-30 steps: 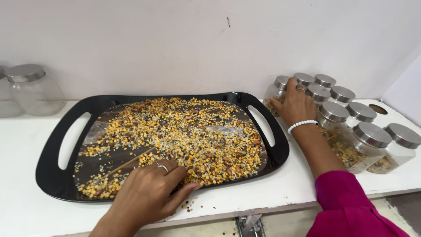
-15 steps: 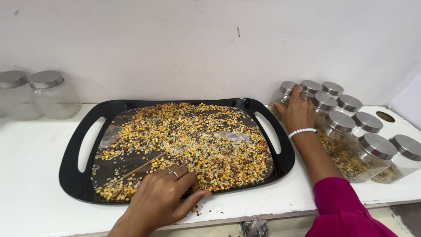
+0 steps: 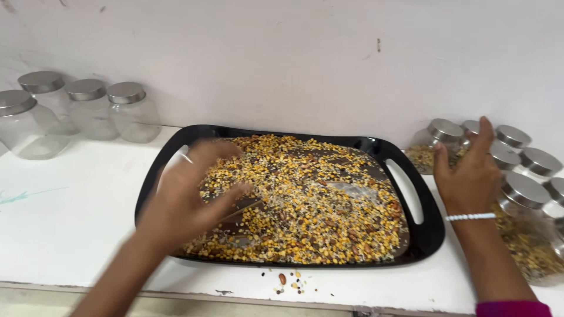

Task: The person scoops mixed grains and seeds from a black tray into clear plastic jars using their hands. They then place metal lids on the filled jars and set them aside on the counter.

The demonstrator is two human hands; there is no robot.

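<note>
A black tray (image 3: 427, 230) with two handle cut-outs lies on the white counter and holds a spread of mixed yellow and brown grains (image 3: 317, 199). My left hand (image 3: 189, 196), blurred by motion, hovers over the tray's left part with fingers apart and nothing visibly held. My right hand (image 3: 469, 173), with a white bead bracelet on the wrist, rests against a cluster of steel-lidded jars (image 3: 517, 176) to the right of the tray; its fingers lie on a jar holding grains (image 3: 435, 144).
Several empty clear jars with steel lids (image 3: 82, 108) stand at the back left by the wall. A few spilled grains (image 3: 291, 280) lie on the counter near its front edge. The white wall rises right behind the tray.
My left hand has lifted from the tray's near edge and swung toward its left side. The view has shifted left, bringing more empty jars into sight. My right hand stays on the jars.
</note>
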